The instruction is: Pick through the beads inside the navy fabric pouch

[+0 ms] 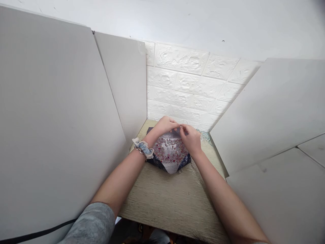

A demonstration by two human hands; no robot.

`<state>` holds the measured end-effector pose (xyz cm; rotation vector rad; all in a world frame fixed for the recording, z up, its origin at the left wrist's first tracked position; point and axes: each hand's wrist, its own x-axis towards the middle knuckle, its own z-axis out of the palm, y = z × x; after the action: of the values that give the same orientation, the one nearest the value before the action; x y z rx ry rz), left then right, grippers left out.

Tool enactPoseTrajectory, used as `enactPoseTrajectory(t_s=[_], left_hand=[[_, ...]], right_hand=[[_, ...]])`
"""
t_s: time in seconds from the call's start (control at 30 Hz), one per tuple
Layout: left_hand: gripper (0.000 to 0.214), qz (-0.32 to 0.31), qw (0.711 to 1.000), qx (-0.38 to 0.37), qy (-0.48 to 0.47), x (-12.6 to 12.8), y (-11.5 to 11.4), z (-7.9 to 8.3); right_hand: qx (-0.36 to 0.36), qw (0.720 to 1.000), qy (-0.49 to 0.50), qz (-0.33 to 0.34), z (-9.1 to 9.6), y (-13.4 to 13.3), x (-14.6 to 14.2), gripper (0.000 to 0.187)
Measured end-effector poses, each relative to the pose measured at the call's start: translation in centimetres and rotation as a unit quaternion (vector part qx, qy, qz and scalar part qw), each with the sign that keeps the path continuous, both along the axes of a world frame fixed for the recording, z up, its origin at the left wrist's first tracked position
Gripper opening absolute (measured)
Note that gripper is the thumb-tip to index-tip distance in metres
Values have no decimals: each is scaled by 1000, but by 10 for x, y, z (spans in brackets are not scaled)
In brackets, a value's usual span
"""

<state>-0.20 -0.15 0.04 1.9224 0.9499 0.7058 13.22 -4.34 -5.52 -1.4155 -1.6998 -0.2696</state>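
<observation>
Silvery and thin, a small needle-like item (181, 126) is pinched between the closed fingers (183, 128) of the right hand (191, 139), while the left hand (165, 125) curls its fingertips against the same spot, the two meeting over the far edge of the work; what exactly is pinched is too small to tell. Beneath them a bead-strewn glittery sheet (169, 150) lies flat on dark blue patterned cloth (154, 162), presumably to stop beads from rolling. Both rest on the pale woodgrain bench (172, 200), boxed in by white partition boards (50, 118); a blue scrunchie (145, 148) rings the left wrist.
</observation>
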Motion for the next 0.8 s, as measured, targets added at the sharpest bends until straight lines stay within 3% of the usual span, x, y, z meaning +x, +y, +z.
enactPoseTrajectory(t_s=[0.67,0.8], left_hand=[[27,-30,999,7,16,-1,2,0],[26,-30,999,-7,25,0,4,-2]], right_hand=[[-3,1000,7,30,0,1,5,25],[-34,999,-4,10,2,1,9,24]])
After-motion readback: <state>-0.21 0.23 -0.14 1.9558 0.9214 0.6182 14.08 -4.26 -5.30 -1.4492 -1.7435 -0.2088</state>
